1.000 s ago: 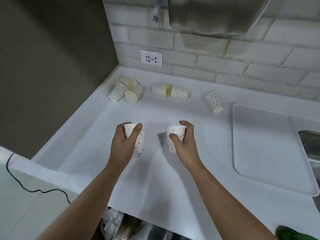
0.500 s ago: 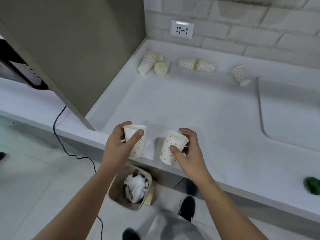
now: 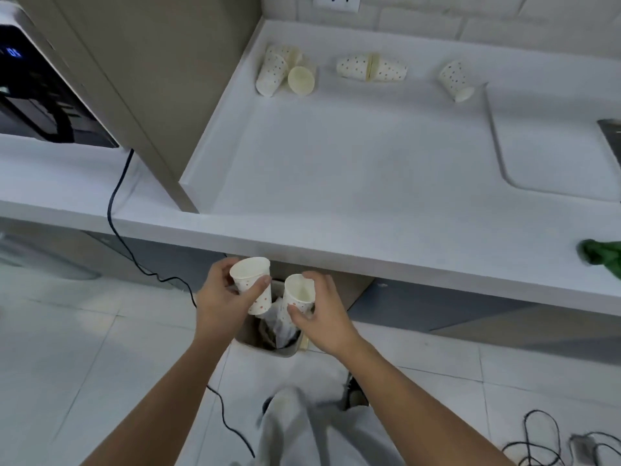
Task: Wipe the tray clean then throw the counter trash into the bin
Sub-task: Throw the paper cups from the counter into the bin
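Note:
My left hand [image 3: 223, 306] grips a dotted paper cup [image 3: 252, 284] and my right hand [image 3: 322, 314] grips a second dotted paper cup [image 3: 298, 294]. Both cups hang just above the small bin [image 3: 268, 344] on the floor under the counter edge; crumpled white paper lies in the bin. Several more dotted cups lie on their sides at the back of the white counter [image 3: 336, 169]: a cluster [image 3: 285, 75] at the left, a mouth-to-mouth pair [image 3: 371, 68] and a single one [image 3: 457, 82]. The white tray [image 3: 551, 156] lies at the counter's right.
A green cloth [image 3: 601, 253] lies near the counter's front right edge. A beige partition [image 3: 134, 79] walls the counter's left side, with a black appliance [image 3: 37, 95] and its cable [image 3: 117, 210] beyond. More cables [image 3: 551, 442] lie on the tiled floor at the lower right. My legs are below.
Both hands carried their cups from above the counter, back over its front edge and down to just above the bin. The view tilted down toward the floor.

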`<state>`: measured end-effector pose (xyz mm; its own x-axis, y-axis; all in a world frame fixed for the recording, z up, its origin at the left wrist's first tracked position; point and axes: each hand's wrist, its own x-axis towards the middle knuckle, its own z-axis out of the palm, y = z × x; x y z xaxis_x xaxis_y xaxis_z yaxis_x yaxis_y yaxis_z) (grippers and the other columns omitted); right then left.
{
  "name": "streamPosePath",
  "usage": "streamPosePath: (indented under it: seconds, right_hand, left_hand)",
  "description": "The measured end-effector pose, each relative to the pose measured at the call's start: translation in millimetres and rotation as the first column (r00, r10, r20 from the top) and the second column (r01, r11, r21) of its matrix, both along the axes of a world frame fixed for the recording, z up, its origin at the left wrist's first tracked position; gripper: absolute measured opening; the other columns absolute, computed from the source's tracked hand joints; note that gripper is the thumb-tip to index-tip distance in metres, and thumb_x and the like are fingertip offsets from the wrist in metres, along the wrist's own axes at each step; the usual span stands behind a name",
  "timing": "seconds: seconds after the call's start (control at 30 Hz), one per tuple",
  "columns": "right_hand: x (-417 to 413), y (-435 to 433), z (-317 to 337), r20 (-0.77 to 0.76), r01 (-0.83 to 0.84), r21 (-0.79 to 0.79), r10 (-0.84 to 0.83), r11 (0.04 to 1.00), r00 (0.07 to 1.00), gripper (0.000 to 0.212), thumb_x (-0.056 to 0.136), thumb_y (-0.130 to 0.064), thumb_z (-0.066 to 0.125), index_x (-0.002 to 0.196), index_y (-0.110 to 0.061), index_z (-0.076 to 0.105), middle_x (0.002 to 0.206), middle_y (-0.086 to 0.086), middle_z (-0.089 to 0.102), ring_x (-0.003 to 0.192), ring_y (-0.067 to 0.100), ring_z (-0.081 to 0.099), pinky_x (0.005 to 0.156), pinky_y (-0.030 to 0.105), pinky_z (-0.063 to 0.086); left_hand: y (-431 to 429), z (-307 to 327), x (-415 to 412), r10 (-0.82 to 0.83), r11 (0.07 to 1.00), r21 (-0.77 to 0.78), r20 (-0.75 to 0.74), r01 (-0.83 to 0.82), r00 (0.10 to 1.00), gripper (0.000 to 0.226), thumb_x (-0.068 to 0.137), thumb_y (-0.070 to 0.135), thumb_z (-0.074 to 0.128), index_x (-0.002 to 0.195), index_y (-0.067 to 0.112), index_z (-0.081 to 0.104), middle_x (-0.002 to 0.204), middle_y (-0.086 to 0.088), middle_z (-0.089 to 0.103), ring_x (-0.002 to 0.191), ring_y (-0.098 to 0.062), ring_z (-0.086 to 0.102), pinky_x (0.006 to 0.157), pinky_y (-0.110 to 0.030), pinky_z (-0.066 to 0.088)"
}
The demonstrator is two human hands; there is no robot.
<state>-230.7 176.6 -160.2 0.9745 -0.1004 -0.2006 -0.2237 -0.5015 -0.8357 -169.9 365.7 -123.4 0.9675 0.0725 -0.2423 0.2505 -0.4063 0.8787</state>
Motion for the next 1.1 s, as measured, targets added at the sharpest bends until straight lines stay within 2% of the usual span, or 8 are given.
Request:
streamPosePath:
  seconds: [0.1,0.2,0.4,0.5,0.6,0.8,0.97,1.1]
  right_hand:
    - [14,5,-22,-0.206,-0.016,-0.017,0.013,1.000,0.978,0.081,0.090,-0.034,0.070,0.154,-0.023,0.022,0.151,0.004,0.026,0.133,0.020,0.043,0.114,0.032,0.036]
    - [20,3,-36,-0.326,-0.089,-0.109,0.049,0.990,0.944,0.081,0.092,-0.038,0.066,0.156,-0.025,0.017,0.154,0.007,0.019,0.134,0.032,0.045,0.111,0.043,0.041]
    - [14,-13,-15,-0.207,-0.032,-0.110,0.009,0.993,0.978,0.052,0.098,-0.031,0.058,0.146,-0.017,0.044,0.142,0.003,0.046,0.120,0.020,0.055,0.101,0.026,0.042]
    - [13,-19,12,-0.136,0.080,0.037,-0.074,0.996,0.988,0.042,0.099,-0.026,0.059,0.139,-0.017,0.053,0.120,-0.005,0.064,0.099,0.010,0.065,0.087,0.021,0.051]
    - [15,-30,47,-0.030,0.121,0.146,-0.118,0.982,0.993,0.030,0.099,-0.023,0.058,0.129,-0.023,0.061,0.102,-0.007,0.068,0.090,0.007,0.067,0.081,0.020,0.054]
    - [44,-74,103,0.089,0.278,0.356,-0.328,0.892,0.940,0.028,0.098,-0.006,0.052,0.119,-0.022,0.062,0.091,0.001,0.073,0.076,0.019,0.069,0.073,0.036,0.058]
    - [85,-136,120,0.141,0.379,0.389,-0.460,0.840,0.876,0.031,0.095,-0.002,0.049,0.116,-0.019,0.063,0.090,0.003,0.072,0.078,0.023,0.069,0.070,0.033,0.057]
    - [131,-200,120,0.168,0.450,0.386,-0.541,0.806,0.824,0.031,0.094,-0.004,0.052,0.121,-0.018,0.059,0.095,0.004,0.071,0.083,0.023,0.069,0.071,0.033,0.058]
  left_hand:
    - [7,-24,6,-0.079,0.985,0.139,-0.134,0.098,0.988,0.092,0.073,0.052,0.088,0.147,0.023,0.042,0.133,0.005,0.062,0.123,-0.019,0.063,0.099,-0.035,0.051]
    - [16,-39,7,-0.116,0.961,0.220,-0.231,0.168,0.966,0.110,0.076,0.059,0.083,0.160,0.018,0.025,0.161,-0.007,0.040,0.145,-0.028,0.043,0.114,-0.043,0.040]
    - [19,-20,5,-0.134,0.966,0.211,-0.076,0.147,0.988,0.072,0.086,0.053,0.075,0.146,0.025,0.047,0.137,0.000,0.054,0.118,-0.018,0.060,0.101,-0.042,0.051]
    - [4,7,9,-0.158,0.980,0.126,0.010,0.155,0.987,0.047,0.090,0.047,0.074,0.130,0.030,0.057,0.120,0.008,0.063,0.099,-0.005,0.064,0.088,-0.027,0.052]
    - [-20,36,17,-0.191,0.982,0.011,0.077,0.190,0.979,0.032,0.091,0.040,0.074,0.120,0.030,0.063,0.105,0.008,0.068,0.089,-0.004,0.066,0.077,-0.016,0.049]
    - [-69,78,47,-0.262,0.958,-0.074,0.159,0.276,0.952,0.028,0.093,0.042,0.071,0.120,0.037,0.061,0.104,0.012,0.068,0.086,-0.006,0.065,0.071,-0.013,0.049]
    - [-109,92,81,-0.285,0.948,-0.088,0.188,0.305,0.940,0.027,0.094,0.040,0.071,0.119,0.036,0.062,0.105,0.010,0.068,0.085,-0.007,0.064,0.070,-0.010,0.048]
    - [-154,95,119,-0.300,0.946,-0.062,0.198,0.317,0.933,0.026,0.094,0.041,0.070,0.119,0.038,0.062,0.107,0.012,0.067,0.087,-0.007,0.065,0.076,-0.016,0.049]
